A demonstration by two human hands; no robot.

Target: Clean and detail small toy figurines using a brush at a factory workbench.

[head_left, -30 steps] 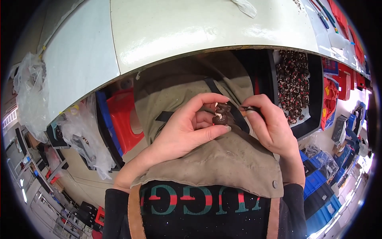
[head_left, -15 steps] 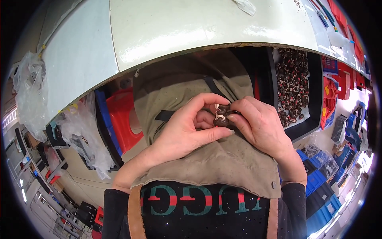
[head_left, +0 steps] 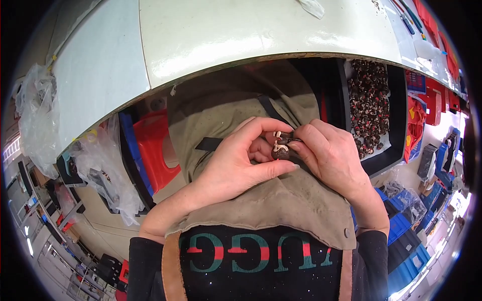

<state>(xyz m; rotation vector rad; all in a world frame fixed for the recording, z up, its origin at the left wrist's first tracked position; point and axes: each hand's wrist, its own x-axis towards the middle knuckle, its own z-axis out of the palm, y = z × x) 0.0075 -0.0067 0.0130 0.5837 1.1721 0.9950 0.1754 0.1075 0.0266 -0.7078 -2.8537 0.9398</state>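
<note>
Over my lap, both hands meet around small dark brown rounded pieces (head_left: pixel 280 152) with cream, antler-like parts on them. My left hand (head_left: pixel 246 155) curls round these pieces, with the thumb below and the index finger above. From the right, my right hand (head_left: pixel 329 153) pinches at their edge with thumb and index finger. A thin dark thing shows at those fingertips, too small to make out. Beneath the hands lies my olive-brown apron (head_left: pixel 241 198). To the right, a black tray (head_left: pixel 396 113) holds many similar brown pieces (head_left: pixel 369 103) with cream and red bits.
A pale worktable (head_left: pixel 261 30) curves across the far side, its edge above my lap. A red plastic seat (head_left: pixel 156 150) and clear plastic bags (head_left: pixel 103 168) are at the left. Blue crates (head_left: pixel 401 228) stand at the lower right; tools (head_left: pixel 406 20) lie on the table's far right.
The brown pieces have turned slightly between my fingers, showing more of the cream parts. Both hands stay in nearly the same place.
</note>
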